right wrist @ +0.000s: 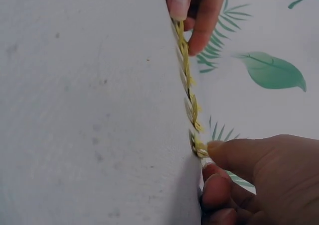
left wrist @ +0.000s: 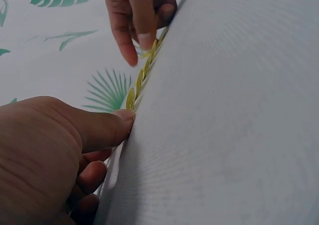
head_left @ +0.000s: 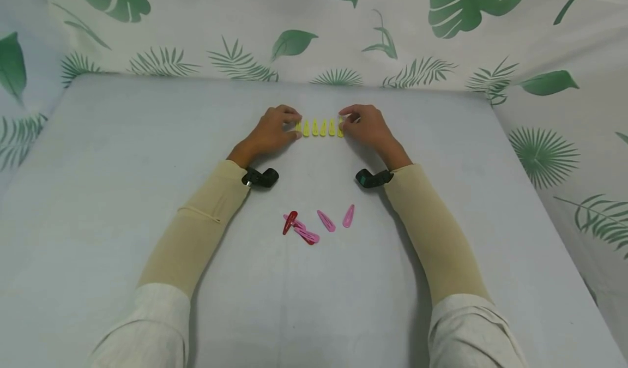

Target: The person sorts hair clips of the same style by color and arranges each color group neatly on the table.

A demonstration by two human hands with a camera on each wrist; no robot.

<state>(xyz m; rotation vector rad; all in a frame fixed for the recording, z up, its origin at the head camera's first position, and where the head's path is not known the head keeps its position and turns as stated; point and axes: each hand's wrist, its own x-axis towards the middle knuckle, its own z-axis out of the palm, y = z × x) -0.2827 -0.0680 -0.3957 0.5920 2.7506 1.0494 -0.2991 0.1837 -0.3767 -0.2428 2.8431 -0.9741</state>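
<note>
Several yellow snap hair clips (head_left: 315, 127) stand side by side in a short row near the table's far side. At the row's left end my left hand (head_left: 272, 131) holds the outermost clip (head_left: 298, 126) between thumb and forefinger; its thumb (left wrist: 112, 128) partly hides that clip in the left wrist view. Across the row, my right hand (head_left: 369, 126) pinches the rightmost clip (head_left: 340, 128), and its thumb (right wrist: 234, 153) touches the clip's end in the right wrist view. The clips between the hands lie on the table untouched.
Nearer me on the pale table (head_left: 245, 281) lie loose pink hair clips (head_left: 326, 221) and a red hair clip (head_left: 290, 222), some overlapping in a small pile, with another red one partly covered. A leaf-patterned cloth (head_left: 338, 41) rises behind the table's far edge.
</note>
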